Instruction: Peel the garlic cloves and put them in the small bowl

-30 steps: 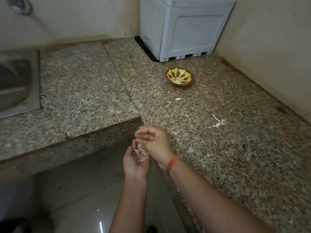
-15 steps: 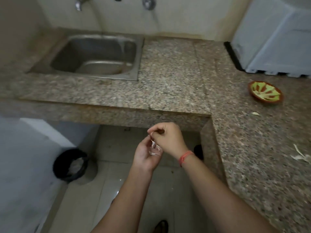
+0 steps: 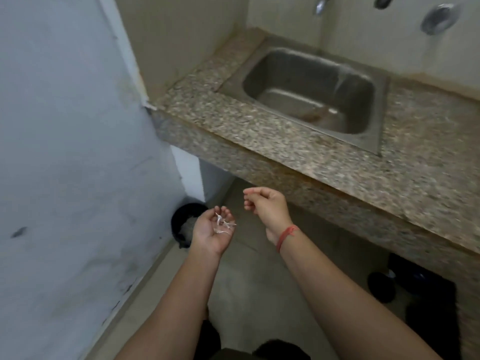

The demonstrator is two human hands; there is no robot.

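Whereas the hands had met earlier, the right hand (image 3: 265,206) now hung apart, fingers curled, anything pinched too blurred to tell; garlic skins (image 3: 223,225) lay on the relaxed, upturned left hand (image 3: 211,233)

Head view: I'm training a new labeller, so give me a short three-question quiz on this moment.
1. True or false: the garlic skins lie on the upturned palm of the left hand.
2. Which shows just left of that hand in the picture? A small bowl; B black bin; C kettle.
3. Fill in: the red thread sits on the ___ wrist.
Key: 1 true; 2 B; 3 right.
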